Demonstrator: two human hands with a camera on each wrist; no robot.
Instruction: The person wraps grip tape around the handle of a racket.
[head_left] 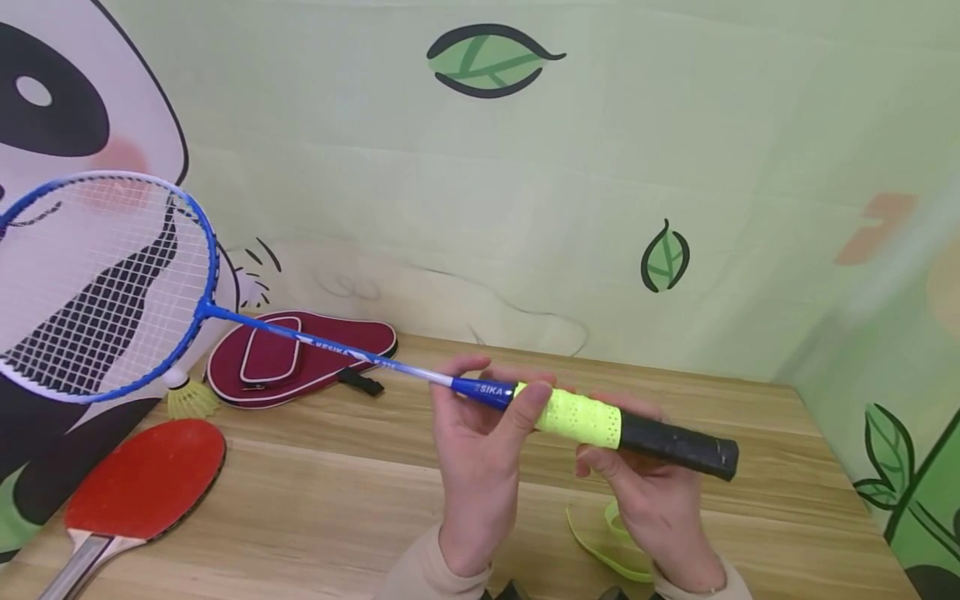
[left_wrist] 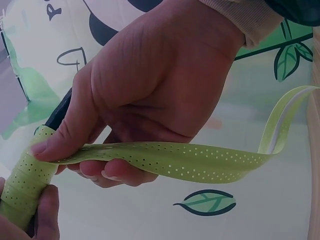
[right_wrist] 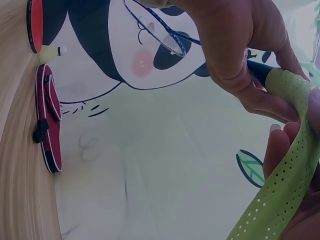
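Note:
Both hands hold up a blue and white badminton racket, its strung head toward the left and its black handle end toward the right. My left hand grips it around the cone and the start of the handle. Perforated neon-yellow grip tape is wound over the handle's upper part; the lower part is black. At the tape's lower edge, my right hand pinches the tape with its thumb against the handle. In the left wrist view, a loose tail of tape runs from that thumb across the fingers.
A red table tennis bat lies at the front left of the wooden table. Behind it are a yellow shuttlecock and a maroon bat case. A printed cloth backdrop stands along the table's back edge.

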